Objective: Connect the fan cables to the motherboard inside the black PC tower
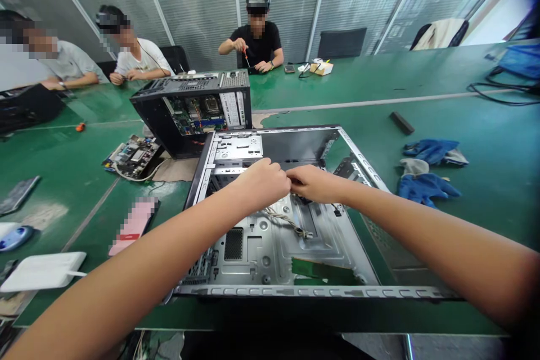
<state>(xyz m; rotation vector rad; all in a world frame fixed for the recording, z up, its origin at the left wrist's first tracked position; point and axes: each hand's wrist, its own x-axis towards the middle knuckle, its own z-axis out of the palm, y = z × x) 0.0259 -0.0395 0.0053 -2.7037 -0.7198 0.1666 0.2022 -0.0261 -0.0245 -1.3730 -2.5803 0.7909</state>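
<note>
An open computer case (261,291) lies on its side in front of me. Above its interior, my left hand (266,181) is closed, and its fingertips meet those of my right hand (314,184). My right hand is pinched too, with a dark part showing just beneath it. Whatever the fingers hold is hidden by the hands. Below them a twisted bundle of pale cables (289,222) runs across the bare metal floor of the case. A small black connector (337,211) hangs to the right of my right hand. Near the case's front edge lies a green strip (324,271).
Behind stands another opened computer case (147,109), beside a loose circuit board (134,156). A pink-screened phone (133,228) and white adapter (44,271) lie left. Blue gloves (430,185) and a dark block (401,122) lie right. Several people sit across the green table (464,124).
</note>
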